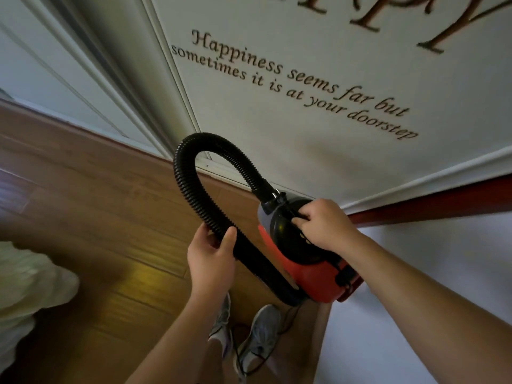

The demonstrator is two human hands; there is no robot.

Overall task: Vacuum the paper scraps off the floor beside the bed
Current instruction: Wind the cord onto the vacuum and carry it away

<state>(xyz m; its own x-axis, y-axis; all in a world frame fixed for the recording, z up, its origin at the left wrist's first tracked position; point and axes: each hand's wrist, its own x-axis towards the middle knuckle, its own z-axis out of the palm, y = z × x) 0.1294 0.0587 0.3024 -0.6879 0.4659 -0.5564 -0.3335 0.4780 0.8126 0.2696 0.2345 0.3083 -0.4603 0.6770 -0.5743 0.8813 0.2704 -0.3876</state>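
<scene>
One handheld vacuum [304, 278]: red-orange body, black top, grey front collar, carried tilted above the wooden floor [83, 189]. One hose [184, 187]: black, ribbed, rising from the collar, arching over, looping back down alongside the body.

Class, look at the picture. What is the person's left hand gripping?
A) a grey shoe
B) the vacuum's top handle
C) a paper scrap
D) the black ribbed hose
D: the left hand is curled round the black ribbed hose near the bottom of its loop, while the right hand grips the top of the red vacuum.
</scene>
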